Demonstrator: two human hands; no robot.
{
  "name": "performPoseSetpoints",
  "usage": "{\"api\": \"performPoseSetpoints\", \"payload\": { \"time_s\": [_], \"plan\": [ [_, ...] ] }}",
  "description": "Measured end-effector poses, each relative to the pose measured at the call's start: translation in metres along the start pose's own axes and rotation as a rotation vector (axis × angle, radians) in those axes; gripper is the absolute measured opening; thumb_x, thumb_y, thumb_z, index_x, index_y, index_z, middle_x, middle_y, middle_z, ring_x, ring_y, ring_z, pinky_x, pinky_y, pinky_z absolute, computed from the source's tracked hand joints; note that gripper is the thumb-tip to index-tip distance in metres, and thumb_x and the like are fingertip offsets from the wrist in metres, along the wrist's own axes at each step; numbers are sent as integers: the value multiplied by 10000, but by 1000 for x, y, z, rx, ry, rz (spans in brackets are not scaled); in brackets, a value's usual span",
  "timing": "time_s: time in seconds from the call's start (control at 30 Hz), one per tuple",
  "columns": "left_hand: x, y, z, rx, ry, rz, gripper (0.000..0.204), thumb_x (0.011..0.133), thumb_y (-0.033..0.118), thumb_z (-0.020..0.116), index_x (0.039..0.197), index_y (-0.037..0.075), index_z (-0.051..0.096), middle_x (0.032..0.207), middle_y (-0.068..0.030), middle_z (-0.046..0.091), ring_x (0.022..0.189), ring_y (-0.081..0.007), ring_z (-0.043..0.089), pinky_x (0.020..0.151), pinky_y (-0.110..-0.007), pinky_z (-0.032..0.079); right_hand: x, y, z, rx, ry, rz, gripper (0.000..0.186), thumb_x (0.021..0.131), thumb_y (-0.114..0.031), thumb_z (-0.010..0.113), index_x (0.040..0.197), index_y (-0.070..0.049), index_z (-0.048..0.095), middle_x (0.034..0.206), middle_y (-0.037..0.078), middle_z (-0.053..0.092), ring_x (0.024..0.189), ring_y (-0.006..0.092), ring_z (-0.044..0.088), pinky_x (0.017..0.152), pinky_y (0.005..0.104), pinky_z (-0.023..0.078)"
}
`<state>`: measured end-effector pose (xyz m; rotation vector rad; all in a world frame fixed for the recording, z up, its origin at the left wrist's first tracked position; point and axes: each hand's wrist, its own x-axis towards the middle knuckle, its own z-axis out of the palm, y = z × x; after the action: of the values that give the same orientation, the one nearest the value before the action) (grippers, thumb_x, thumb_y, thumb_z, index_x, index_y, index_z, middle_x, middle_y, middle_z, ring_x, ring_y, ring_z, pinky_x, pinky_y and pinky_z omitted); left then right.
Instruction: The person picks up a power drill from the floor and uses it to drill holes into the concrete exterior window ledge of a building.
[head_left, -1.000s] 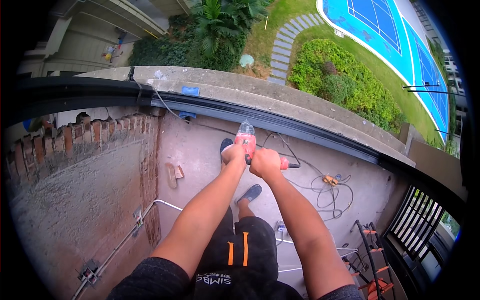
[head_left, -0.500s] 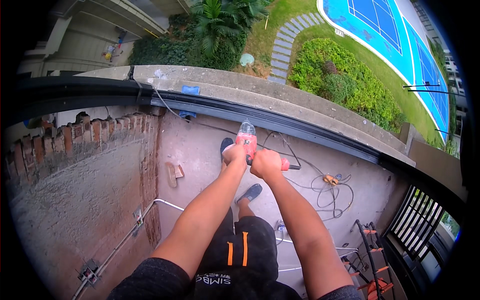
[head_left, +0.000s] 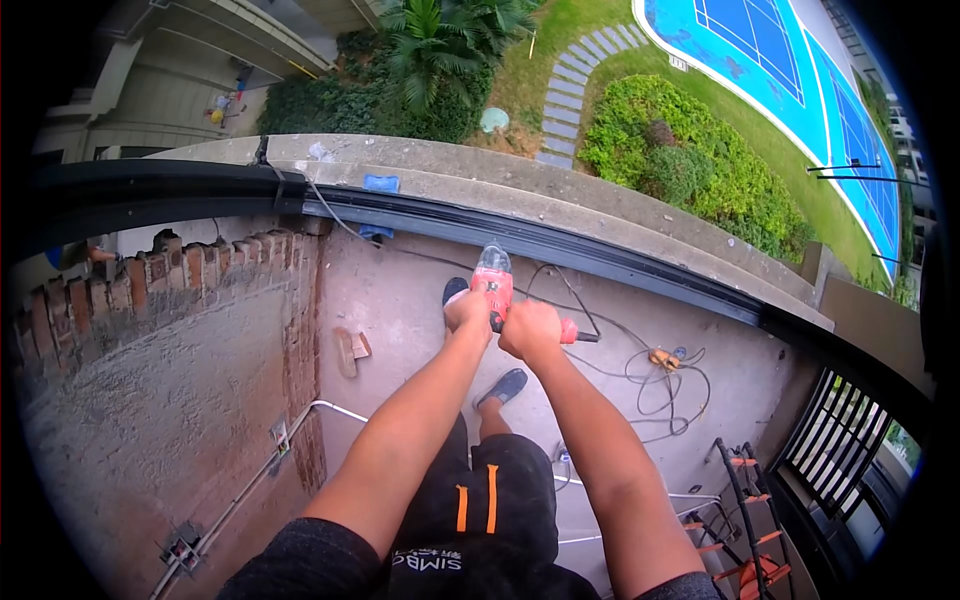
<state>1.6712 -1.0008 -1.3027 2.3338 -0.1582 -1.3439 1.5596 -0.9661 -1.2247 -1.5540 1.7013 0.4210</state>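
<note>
A red corded rotary hammer (head_left: 494,270) with a grey nose is held out in front of me, its nose at the dark metal window frame (head_left: 560,258) along the low wall. My left hand (head_left: 468,311) is wrapped round its body. Behind it and to the right, my right hand (head_left: 531,328) grips the rear handle. The black cord leaves the handle's right end and loops over the floor. Any bit in the nose, and where it meets the frame, is too small to make out.
Coiled cable and an orange connector (head_left: 664,358) lie on the floor at right, near a black-and-orange ladder (head_left: 752,515). Broken bricks (head_left: 190,265) top the left wall; a co-worker's hand (head_left: 100,253) shows behind them. A brick piece (head_left: 347,352) lies on the floor. Beyond the concrete ledge (head_left: 590,205) is a drop.
My hands and the rotary hammer hold nearly the same place; the view has shifted slightly. Behind the broken bricks at left, the co-worker's hand has come into sight.
</note>
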Motion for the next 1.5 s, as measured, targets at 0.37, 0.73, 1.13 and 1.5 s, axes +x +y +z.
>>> {"api": "performPoseSetpoints", "payload": {
  "time_s": [0.37,0.73,1.13,1.5],
  "plan": [
    [-3,7,4,14,52,-63,462,870,221,915,1130,-127,757,1177,-174,760,932,-209,755,768,-408,619,4,0,-6,3,-32,0,191,773,-170,703,889,-92,833,974,154,818,951,312,806,813,423,633],
    [16,-17,4,25,-42,-9,368,918,217,844,1150,-64,795,1137,-177,793,979,-257,763,831,-406,592,1,3,13,70,22,48,201,760,-166,672,869,-65,807,950,192,803,901,361,792,792,458,627],
    [1,10,4,55,12,-58,415,870,249,913,1077,-92,798,1147,-167,777,943,-224,760,813,-401,612,9,-2,1,51,-39,71,207,780,-167,698,906,-75,834,998,166,812,942,338,803,802,447,633],
    [1,12,8,67,-28,-45,389,875,244,913,1056,-81,799,1120,-159,777,909,-210,758,770,-404,616,11,0,3,60,-7,72,213,786,-172,687,899,-69,835,991,172,814,947,341,803,820,444,635]
  ]
}}
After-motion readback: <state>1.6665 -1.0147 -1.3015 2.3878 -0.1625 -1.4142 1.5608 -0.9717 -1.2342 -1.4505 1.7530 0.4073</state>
